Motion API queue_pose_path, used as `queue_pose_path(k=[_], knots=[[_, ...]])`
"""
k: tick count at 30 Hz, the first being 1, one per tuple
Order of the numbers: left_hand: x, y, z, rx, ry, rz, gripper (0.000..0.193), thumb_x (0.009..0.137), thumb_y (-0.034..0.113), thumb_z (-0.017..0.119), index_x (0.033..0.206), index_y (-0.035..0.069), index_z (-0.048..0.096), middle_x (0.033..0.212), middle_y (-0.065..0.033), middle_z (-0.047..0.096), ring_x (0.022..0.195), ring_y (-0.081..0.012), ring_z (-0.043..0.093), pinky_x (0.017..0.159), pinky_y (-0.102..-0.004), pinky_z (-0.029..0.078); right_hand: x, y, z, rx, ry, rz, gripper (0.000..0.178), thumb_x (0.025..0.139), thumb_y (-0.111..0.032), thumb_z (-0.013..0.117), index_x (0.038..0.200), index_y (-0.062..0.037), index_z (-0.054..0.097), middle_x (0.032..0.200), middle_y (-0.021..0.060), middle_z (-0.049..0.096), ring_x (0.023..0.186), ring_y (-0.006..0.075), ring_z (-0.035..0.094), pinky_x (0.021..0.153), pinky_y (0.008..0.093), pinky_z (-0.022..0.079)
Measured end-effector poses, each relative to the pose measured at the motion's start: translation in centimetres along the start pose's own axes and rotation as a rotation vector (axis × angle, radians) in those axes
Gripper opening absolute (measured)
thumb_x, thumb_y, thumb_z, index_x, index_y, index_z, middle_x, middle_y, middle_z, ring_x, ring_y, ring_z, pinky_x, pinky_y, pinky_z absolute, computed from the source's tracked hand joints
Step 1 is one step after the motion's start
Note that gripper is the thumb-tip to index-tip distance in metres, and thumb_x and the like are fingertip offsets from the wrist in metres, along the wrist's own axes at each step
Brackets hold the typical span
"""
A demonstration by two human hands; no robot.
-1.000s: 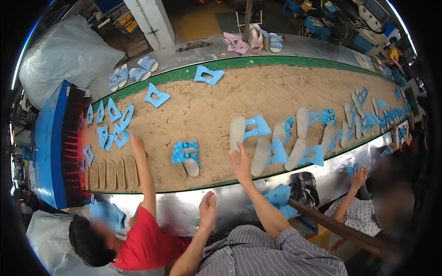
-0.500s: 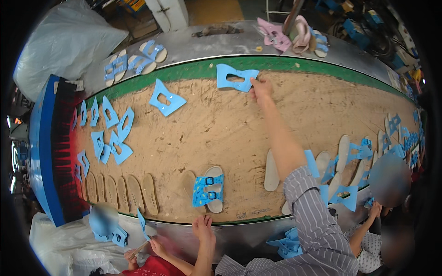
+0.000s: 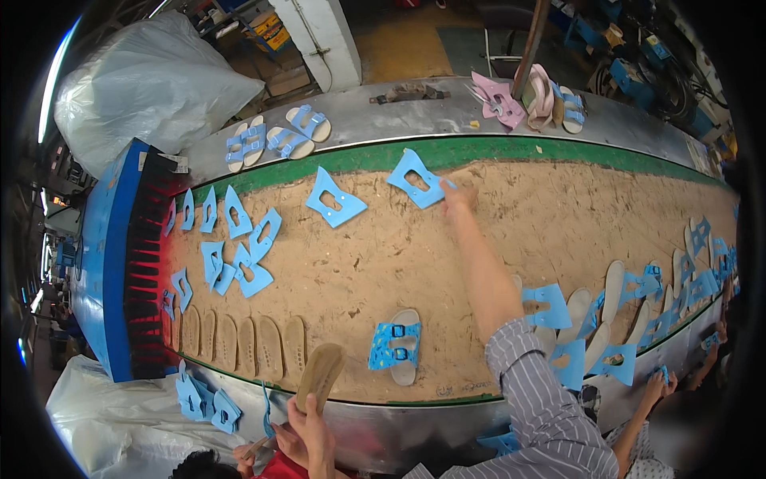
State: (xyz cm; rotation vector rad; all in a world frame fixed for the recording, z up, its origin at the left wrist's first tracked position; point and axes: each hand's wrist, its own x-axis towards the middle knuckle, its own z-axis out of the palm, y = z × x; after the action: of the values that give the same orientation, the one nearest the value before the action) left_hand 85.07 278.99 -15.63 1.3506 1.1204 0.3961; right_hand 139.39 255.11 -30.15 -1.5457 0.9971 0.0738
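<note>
My right hand (image 3: pixel 460 195), at the end of a striped sleeve, pinches the right corner of a light-blue sandal upper (image 3: pixel 415 179) on the far side of the sandy-brown belt (image 3: pixel 399 263). A similar blue upper (image 3: pixel 335 197) lies to its left. My left hand (image 3: pixel 311 427), at the near edge, is closed around a brown shoe sole (image 3: pixel 321 375) held up on end. Right of that sole, a patterned blue sandal with two buckled straps (image 3: pixel 395 347) rests on the belt.
Several brown soles (image 3: pixel 270 347) stand in a row near left, with blue uppers (image 3: pixel 237 211) behind them. A blue machine with a red-lit, fringed opening (image 3: pixel 120 263) spans the left end. Soles and uppers (image 3: pixel 610 363) crowd the right. Another person's hands (image 3: pixel 654 389) work at right.
My left hand has taken up the sole that lay beside the patterned sandal. The upper at my right hand has turned and come lower onto the belt. The whole view has shifted.
</note>
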Motion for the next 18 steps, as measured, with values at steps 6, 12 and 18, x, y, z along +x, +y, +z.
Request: queue_pose_path(k=[6, 12, 18], knots=[[-2.0, 4.9, 0.2, -0.068, -0.079, 0.103, 0.030, 0.108, 0.020, 0.068, 0.128, 0.004, 0.052, 0.119, -0.0072, 0.063, 0.106, -0.0154, 0.058, 0.098, -0.0308, 0.046, -4.5, 1.5, 0.9, 0.165, -0.317, 0.019, 0.028, 0.099, -0.014, 0.077, 0.119, 0.0023, 0.065, 0.105, 0.0121, 0.073, 0.086, 0.0216, 0.075, 0.072, 0.0383, 0.064], [-7.0, 10.1, -1.0, 0.267, -0.156, 0.521, 0.049, 0.103, 0.046, 0.073, 0.119, 0.003, 0.055, 0.105, -0.0026, 0.058, 0.093, -0.0124, 0.053, 0.087, -0.0284, 0.044, -23.7, -1.4, -17.1, 0.474, -0.581, -0.230, 0.026, 0.113, -0.020, 0.057, 0.126, 0.0025, 0.062, 0.118, 0.0135, 0.073, 0.103, 0.0218, 0.076, 0.087, 0.0394, 0.064], [-16.1, 14.0, -3.9, 0.184, -0.454, 0.798, 0.052, 0.105, 0.050, 0.068, 0.107, -0.002, 0.059, 0.108, -0.0225, 0.074, 0.099, -0.0332, 0.074, 0.103, -0.0495, 0.050, -44.7, -2.8, -35.1, 0.670, -0.622, -0.308, 0.035, 0.118, -0.023, 0.043, 0.142, 0.0026, 0.048, 0.136, 0.0222, 0.069, 0.115, 0.0258, 0.074, 0.096, 0.0408, 0.063]])
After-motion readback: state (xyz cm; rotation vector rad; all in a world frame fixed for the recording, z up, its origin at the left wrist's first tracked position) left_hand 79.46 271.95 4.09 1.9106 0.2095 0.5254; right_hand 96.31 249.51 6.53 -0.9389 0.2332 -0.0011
